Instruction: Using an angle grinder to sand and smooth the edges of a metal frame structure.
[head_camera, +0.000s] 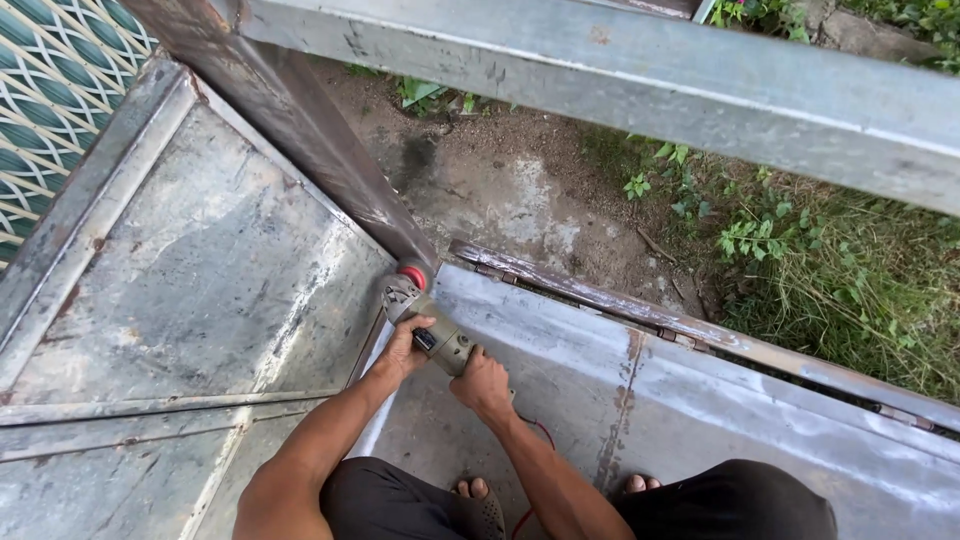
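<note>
Both hands wrap the grey handheld angle grinder (428, 325): left hand (403, 349) near its head, right hand (482, 382) at the tail. Its red-capped disc meets the corner seam of the large grey sheet-metal panel (190, 270). Bright ground streaks mark some seams; others look dull.

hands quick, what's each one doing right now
Left hand: closed around the front of the angle grinder.
Right hand: closed on the grinder's rear handle.
</note>
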